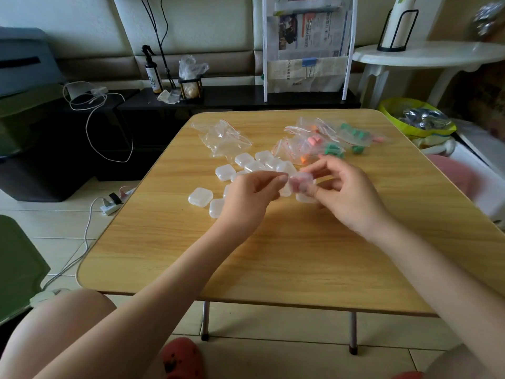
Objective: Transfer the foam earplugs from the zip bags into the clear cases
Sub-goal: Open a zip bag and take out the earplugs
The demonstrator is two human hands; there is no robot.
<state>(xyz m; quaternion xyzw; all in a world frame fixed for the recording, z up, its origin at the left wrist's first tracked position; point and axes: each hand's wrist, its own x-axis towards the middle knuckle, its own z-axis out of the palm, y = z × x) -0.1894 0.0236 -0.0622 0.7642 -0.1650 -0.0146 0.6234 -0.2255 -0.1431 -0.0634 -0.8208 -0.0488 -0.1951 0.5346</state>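
A clear case (300,181) (something pink is showing inside) is being pinched between the left hand (246,198) and the right hand (347,195), above the table (273,255), near the other cases (254,165).

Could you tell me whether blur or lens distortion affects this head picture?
Head view: the clear case pinched between the left hand and right hand is slightly motion-blurred; the wide lens bows the table edges and the room's straight lines; light is dim and soft, with no harsh glare.
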